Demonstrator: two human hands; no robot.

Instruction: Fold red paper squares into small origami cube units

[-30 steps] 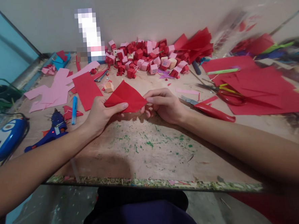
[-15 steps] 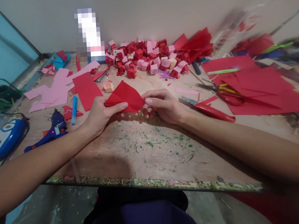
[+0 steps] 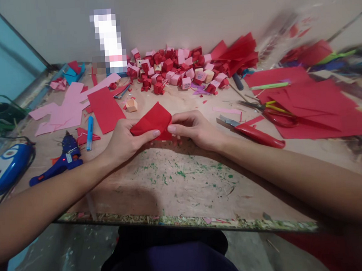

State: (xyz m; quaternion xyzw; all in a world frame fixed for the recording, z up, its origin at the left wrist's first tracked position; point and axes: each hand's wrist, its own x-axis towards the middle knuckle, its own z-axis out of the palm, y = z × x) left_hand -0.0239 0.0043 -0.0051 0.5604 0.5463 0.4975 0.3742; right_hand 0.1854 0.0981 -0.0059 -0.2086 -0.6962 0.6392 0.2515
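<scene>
A piece of red paper [image 3: 152,120], partly folded, is held just above the worktable between both hands. My left hand [image 3: 127,139] grips its left side, thumb lying across the front near the lower edge. At the right edge, my right hand [image 3: 195,129] pinches the paper between thumb and fingers, and the paper bends there. The fingertips behind the sheet are mostly hidden. Just beyond the paper sits a small cream paper box [image 3: 131,105]. Left of my left hand lies a flat red sheet [image 3: 106,110].
A heap of small red and pink paper boxes [image 3: 173,70] lies at the back. On the left are a blue glue gun [image 3: 68,154], a blue marker [image 3: 89,133] and pink paper [image 3: 65,110]. Rightward lie red-handled pliers [image 3: 257,135], scissors [image 3: 278,115] and red sheets [image 3: 317,102].
The right edge of the red paper has been bent over toward the left. My right hand has shifted slightly left, and my left thumb has moved a little right and down.
</scene>
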